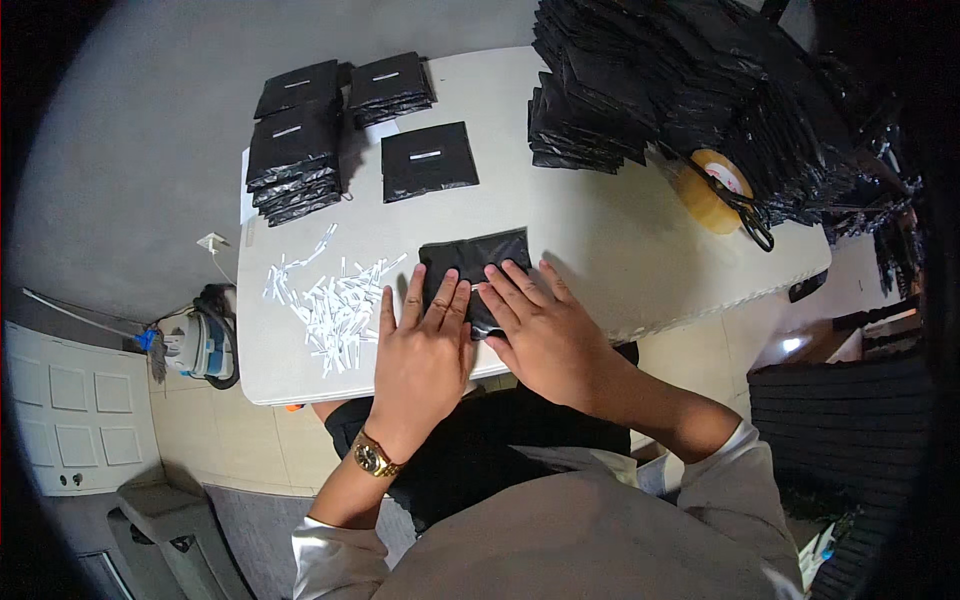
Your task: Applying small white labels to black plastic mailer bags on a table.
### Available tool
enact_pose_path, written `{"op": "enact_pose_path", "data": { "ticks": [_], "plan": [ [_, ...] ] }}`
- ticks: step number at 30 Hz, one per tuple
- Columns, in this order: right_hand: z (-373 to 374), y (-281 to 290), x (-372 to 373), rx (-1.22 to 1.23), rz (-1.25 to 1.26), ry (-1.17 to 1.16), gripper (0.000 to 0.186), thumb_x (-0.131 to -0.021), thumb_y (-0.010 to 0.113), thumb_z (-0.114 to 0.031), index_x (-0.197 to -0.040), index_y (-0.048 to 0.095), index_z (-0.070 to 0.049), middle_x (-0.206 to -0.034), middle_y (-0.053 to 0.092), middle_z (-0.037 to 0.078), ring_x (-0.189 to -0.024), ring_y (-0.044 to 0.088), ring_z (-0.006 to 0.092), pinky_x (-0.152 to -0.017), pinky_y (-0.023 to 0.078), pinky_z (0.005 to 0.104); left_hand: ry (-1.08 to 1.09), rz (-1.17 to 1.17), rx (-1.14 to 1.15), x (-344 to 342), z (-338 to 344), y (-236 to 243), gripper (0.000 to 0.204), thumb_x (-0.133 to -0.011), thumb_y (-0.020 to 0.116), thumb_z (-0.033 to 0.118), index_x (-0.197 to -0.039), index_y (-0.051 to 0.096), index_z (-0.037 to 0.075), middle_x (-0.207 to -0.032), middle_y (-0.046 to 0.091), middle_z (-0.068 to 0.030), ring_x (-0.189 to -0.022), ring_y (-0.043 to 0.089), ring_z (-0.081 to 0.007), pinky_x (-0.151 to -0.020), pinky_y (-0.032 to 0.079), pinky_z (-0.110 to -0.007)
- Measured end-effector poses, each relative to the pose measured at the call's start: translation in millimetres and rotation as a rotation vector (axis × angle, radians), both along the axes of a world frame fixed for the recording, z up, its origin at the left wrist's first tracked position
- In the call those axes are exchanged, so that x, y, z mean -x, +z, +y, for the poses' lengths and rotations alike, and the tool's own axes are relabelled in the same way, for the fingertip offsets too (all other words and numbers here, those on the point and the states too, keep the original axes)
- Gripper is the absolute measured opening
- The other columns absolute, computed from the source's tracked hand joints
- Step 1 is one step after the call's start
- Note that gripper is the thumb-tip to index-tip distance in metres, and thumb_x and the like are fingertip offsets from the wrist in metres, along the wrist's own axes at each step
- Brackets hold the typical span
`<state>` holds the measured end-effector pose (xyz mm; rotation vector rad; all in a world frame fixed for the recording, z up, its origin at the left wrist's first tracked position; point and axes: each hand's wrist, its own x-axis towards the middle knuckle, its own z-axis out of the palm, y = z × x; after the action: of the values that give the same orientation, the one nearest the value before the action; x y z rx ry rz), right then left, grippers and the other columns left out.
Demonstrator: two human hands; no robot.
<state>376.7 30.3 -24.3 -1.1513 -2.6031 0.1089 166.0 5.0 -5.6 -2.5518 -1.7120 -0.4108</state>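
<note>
A flat black plastic packet (474, 250) lies near the table's front edge, under both my hands. My left hand (425, 350) rests on its left part, fingers stretched out and apart. From the right, my right hand (548, 338) lies flat on it with fingers spread. A small white label strip (476, 287) shows between the fingertips of both hands; most of it is covered. Left of the packet is a loose heap of white label strips (340, 312). Beyond my hands, another black packet (430, 175) lies alone with a white strip at its middle.
Stacks of labelled black packets (293, 155) stand at the table's far left, with another stack (390, 90) beside them. A tall pile of black packets (650, 85) fills the far right. Near it are a tape roll (705, 200) and black-handled scissors (755, 225) on the white table (640, 240).
</note>
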Motion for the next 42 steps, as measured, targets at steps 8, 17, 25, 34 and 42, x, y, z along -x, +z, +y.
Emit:
{"op": "enact_pose_path", "data": {
  "ticks": [8,17,25,34,42],
  "plan": [
    [4.0,13.6,2.5,0.053,0.084,0.009,0.054,-0.106,0.069,-0.035,-0.145,0.064,0.002,-0.152,0.061,0.026,-0.148,0.053,0.0428,-0.129,0.034,0.0631,0.013,-0.076,0.003,2.7,4.3,5.5,0.039,-0.098,0.069,0.015,-0.134,0.077,0.001,-0.152,0.069,-0.0158,-0.154,0.050,-0.0434,-0.126,0.038,-0.063],
    [5.6,16.0,-2.3,0.100,0.108,0.021,0.059,-0.105,0.071,-0.037,-0.149,0.062,0.002,-0.150,0.060,0.028,-0.144,0.055,0.0442,-0.126,0.037,0.0640,-0.007,-0.105,-0.022,6.8,5.5,5.5,0.044,-0.096,0.072,0.013,-0.139,0.075,0.002,-0.155,0.067,-0.0164,-0.149,0.054,-0.0443,-0.122,0.042,-0.060],
    [1.6,17.5,-14.8,0.082,0.022,0.010,0.064,-0.105,0.071,-0.037,-0.153,0.058,0.004,-0.158,0.054,0.027,-0.151,0.048,0.0446,-0.129,0.033,0.0638,0.059,-0.013,-0.012,5.8,-2.4,8.9,0.046,-0.096,0.072,0.012,-0.140,0.074,0.000,-0.158,0.064,-0.0181,-0.151,0.051,-0.0467,-0.123,0.041,-0.061],
    [-5.3,10.4,-7.5,0.031,-0.079,-0.020,0.074,-0.107,0.067,-0.044,-0.159,0.052,0.006,-0.169,0.047,0.025,-0.160,0.040,0.0414,-0.132,0.025,0.0665,0.049,0.010,0.023,2.6,-7.4,4.6,0.053,-0.101,0.064,0.018,-0.150,0.065,-0.002,-0.164,0.059,-0.0174,-0.159,0.043,-0.0470,-0.128,0.032,-0.066],
    [10.9,-3.0,6.2,-0.001,-0.013,0.017,0.063,-0.110,0.062,-0.031,-0.158,0.051,0.009,-0.169,0.047,0.027,-0.160,0.042,0.0401,-0.131,0.030,0.0635,-0.051,-0.072,-0.006,2.8,10.0,-9.3,0.061,-0.099,0.064,0.015,-0.156,0.059,-0.005,-0.165,0.057,-0.0201,-0.158,0.044,-0.0478,-0.130,0.032,-0.065]
  ]
}}
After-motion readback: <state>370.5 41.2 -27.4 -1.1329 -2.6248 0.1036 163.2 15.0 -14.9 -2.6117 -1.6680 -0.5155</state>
